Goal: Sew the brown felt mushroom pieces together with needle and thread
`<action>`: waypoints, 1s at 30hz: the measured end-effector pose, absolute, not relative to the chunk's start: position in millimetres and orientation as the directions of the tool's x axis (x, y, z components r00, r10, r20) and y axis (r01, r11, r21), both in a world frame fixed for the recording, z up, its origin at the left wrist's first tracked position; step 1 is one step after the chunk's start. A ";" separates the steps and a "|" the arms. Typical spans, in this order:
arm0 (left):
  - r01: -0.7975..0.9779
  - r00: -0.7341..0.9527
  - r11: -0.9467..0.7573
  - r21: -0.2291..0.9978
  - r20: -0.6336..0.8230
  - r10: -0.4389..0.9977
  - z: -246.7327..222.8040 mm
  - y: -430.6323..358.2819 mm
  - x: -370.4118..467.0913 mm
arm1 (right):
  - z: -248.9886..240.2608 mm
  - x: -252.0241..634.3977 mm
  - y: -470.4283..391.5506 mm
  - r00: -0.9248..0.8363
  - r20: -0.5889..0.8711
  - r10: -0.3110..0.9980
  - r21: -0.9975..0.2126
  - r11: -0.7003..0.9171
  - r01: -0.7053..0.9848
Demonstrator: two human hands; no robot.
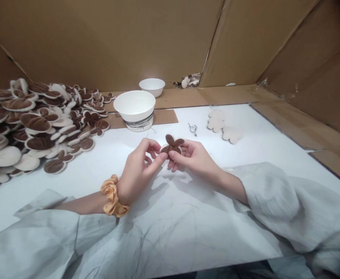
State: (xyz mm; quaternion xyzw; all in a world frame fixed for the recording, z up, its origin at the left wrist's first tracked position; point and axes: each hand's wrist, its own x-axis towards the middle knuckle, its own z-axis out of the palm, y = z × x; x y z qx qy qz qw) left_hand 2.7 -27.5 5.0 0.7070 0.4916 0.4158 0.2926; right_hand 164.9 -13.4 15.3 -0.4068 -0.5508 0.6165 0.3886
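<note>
Between my hands, a little above the white table, is a small brown plush piece (172,144) with pale edges and rounded, ear-like lobes. My left hand (142,161) pinches its left edge between thumb and fingers. From the other side, my right hand (194,157) grips it with the thumb on the front and the fingers behind. Whether a needle or thread is at the fingertips is too small to tell. Beyond my left hand stands a white paper bowl (135,104) with dark thread wound around its lower part.
A large heap of brown-and-white plush pieces (38,128) covers the left side. A smaller white bowl (152,86) stands behind. Two pale flower-shaped pieces (216,121) and a dark thread tangle (192,128) lie right of centre. Cardboard walls (114,42) enclose the back and sides.
</note>
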 end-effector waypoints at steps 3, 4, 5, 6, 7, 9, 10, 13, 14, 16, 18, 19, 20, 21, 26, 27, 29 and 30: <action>0.423 0.215 -0.318 0.849 0.247 0.945 5.5 -24.6 3.1 | 15.9 164.8 -15.5 -0.397 -0.080 0.914 -0.997 -0.082 0.014; 0.409 0.221 -0.297 0.863 0.222 0.950 6.4 -24.1 3.4 | 15.5 165.1 -15.7 -0.405 -0.085 0.911 -0.996 -0.084 0.020; 0.391 0.223 -0.272 0.879 0.196 0.955 7.6 -23.8 3.7 | 14.9 165.4 -15.6 -0.412 -0.090 0.907 -0.996 -0.087 0.025; 0.365 0.224 -0.242 0.899 0.167 0.960 9.0 -23.7 4.1 | 14.4 165.7 -15.2 -0.420 -0.094 0.903 -0.995 -0.091 0.027; 0.324 0.229 -0.211 0.922 0.140 0.963 10.2 -23.8 4.6 | 13.9 166.0 -14.8 -0.428 -0.097 0.898 -0.995 -0.094 0.027; 0.208 0.252 -0.145 0.967 0.090 0.964 12.0 -23.9 6.0 | 13.8 166.5 -13.9 -0.450 -0.096 0.888 -0.995 -0.098 0.018; 0.138 0.270 -0.106 0.985 0.065 0.961 12.4 -24.0 6.9 | 14.2 166.5 -13.5 -0.461 -0.093 0.883 -0.995 -0.099 0.011; -0.089 0.338 0.048 0.995 -0.016 0.941 11.8 -23.8 10.2 | 16.9 165.7 -12.7 -0.475 -0.109 0.873 -0.993 -0.121 0.006; -0.155 0.360 0.104 0.982 -0.042 0.932 11.4 -23.6 11.0 | 17.9 165.3 -12.4 -0.474 -0.119 0.872 -0.991 -0.131 0.008; -0.240 0.404 0.185 0.953 -0.075 0.912 10.7 -22.6 11.3 | 19.2 164.8 -11.8 -0.471 -0.131 0.872 -0.990 -0.143 0.011; -0.228 0.413 0.193 0.954 -0.085 0.907 10.2 -20.9 9.3 | 19.0 164.9 -11.4 -0.457 -0.127 0.880 -0.991 -0.134 0.017; -0.191 0.405 0.172 0.966 -0.082 0.911 10.0 -19.9 7.7 | 18.4 165.4 -11.4 -0.446 -0.125 0.886 -0.992 -0.127 0.027; -0.148 0.395 0.140 0.979 -0.072 0.916 9.9 -19.0 6.0 | 17.4 166.0 -11.5 -0.433 -0.125 0.893 -0.992 -0.120 0.039; -0.106 0.391 0.106 0.989 -0.056 0.919 9.8 -18.1 4.2 | 16.1 166.7 -11.6 -0.424 -0.127 0.897 -0.992 -0.116 0.052; 0.026 0.472 -0.018 0.999 0.004 0.882 10.8 -17.0 0.8 | 9.3 169.7 -12.5 -0.468 -0.131 0.874 -0.991 -0.102 0.087; 0.047 0.481 -0.032 0.998 0.006 0.876 11.0 -17.2 1.2 | 8.7 169.8 -12.5 -0.478 -0.126 0.870 -0.991 -0.094 0.090; 0.072 0.490 -0.036 0.997 -0.004 0.872 11.2 -18.1 2.7 | 8.9 169.6 -12.0 -0.495 -0.119 0.861 -0.992 -0.083 0.095; 0.069 0.491 -0.024 0.997 -0.013 0.871 11.0 -18.7 3.6 | 9.9 169.3 -11.7 -0.504 -0.117 0.856 -0.992 -0.080 0.095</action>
